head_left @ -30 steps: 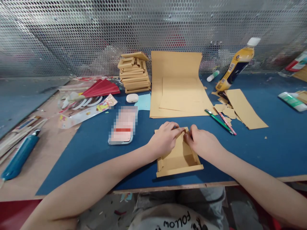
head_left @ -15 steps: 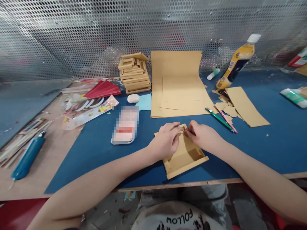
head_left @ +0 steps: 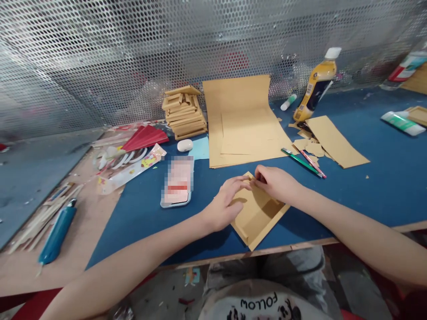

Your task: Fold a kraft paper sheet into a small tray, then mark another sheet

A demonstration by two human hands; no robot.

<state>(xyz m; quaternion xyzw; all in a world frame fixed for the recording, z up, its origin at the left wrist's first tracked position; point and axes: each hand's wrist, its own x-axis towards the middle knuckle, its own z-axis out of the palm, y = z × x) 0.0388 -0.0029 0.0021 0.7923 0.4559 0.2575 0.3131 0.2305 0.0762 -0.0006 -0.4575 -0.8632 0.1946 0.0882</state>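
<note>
A shallow tray folded from tan cardboard point(head_left: 257, 218), with low raised sides, lies on the blue mat near the table's front edge. One of its corners points toward my body. My right hand point(head_left: 275, 181) pinches the tray's far corner, fingers closed on the raised edge. Over the tray's left side is my left hand point(head_left: 227, 202); its thumb and fingers are apart and its fingertips touch or nearly touch the far edge. The exact contact under my right fingertips is hidden.
Behind the tray lie tan card sheets point(head_left: 245, 138) and a stack of small cardboard pieces point(head_left: 185, 113). A phone point(head_left: 178, 182) and earbud case point(head_left: 184, 145) sit left. Rightward are a green pen point(head_left: 302, 162), paper scraps, and a leaning bottle point(head_left: 315, 89). A teal glue gun point(head_left: 57, 233) lies far left.
The cardboard tray has turned so that a corner faces my body. My left hand has loosened, its thumb now away from its fingers. My right hand still pinches the far corner.
</note>
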